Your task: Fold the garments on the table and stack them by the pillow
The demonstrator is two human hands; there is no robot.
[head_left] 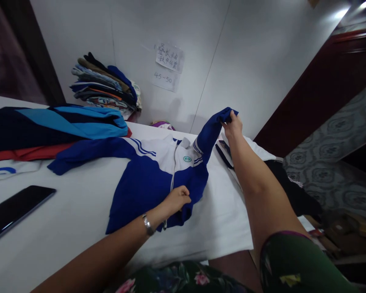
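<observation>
A blue and white zip jacket [143,183] lies spread on the white-covered table [79,211], its front up and a small green badge on the chest. One sleeve stretches out flat to the left. The other sleeve is raised off the table, its cuff pinched in my right hand [232,125]. Over the lower front of the jacket, by the zip, is my left hand [177,200], with a metal bracelet at the wrist. Its fingers are curled closed, and whatever they may grip at the hem is hidden.
A black phone [21,207] rests at the left. Behind it lie folded dark blue and red clothes [55,126]. A tall stack of folded clothes [105,85] stands against the wall. More black and white garments [277,175] lie to the right. Handwritten papers [170,57] hang on the wall.
</observation>
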